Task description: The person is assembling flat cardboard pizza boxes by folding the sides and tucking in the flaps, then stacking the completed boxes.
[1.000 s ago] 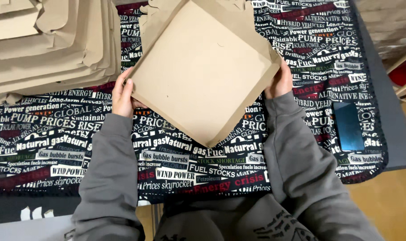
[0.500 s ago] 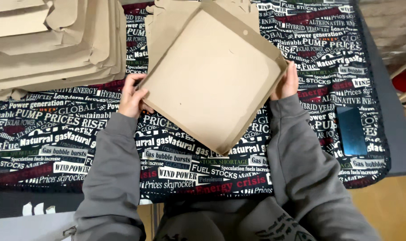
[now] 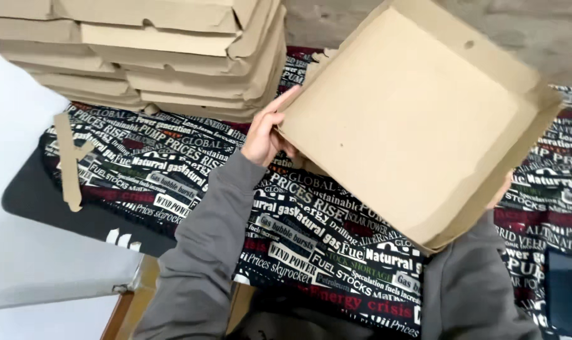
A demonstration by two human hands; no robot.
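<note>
The person holds a big brown cardboard box (image 3: pixel 412 119) up in the air with both hands. It is a flat, square box with low walls, and its open side faces the camera. The box is tilted, with one corner pointing down toward the person. It hangs over the right part of the table (image 3: pixel 59 211) and does not touch it.

The left hand (image 3: pixel 267 132) grips the left edge of the box. The fingers curl around the wall and the thumb presses on the outside, so the hand pinches the cardboard. The right hand (image 3: pixel 504 189) is almost all hidden behind the lower right edge of the box. Only a small bit of it peeks out, so I cannot tell how its fingers sit.

Both arms wear grey sleeves (image 3: pixel 204 252).

A black cloth (image 3: pixel 311 245) with lots of white and red words covers the table. At the far left edge of the table sits a tall stack of flat cardboard boxes (image 3: pixel 154 50). A thin strip of cardboard (image 3: pixel 69 160) lies near the left edge of the cloth.
</note>
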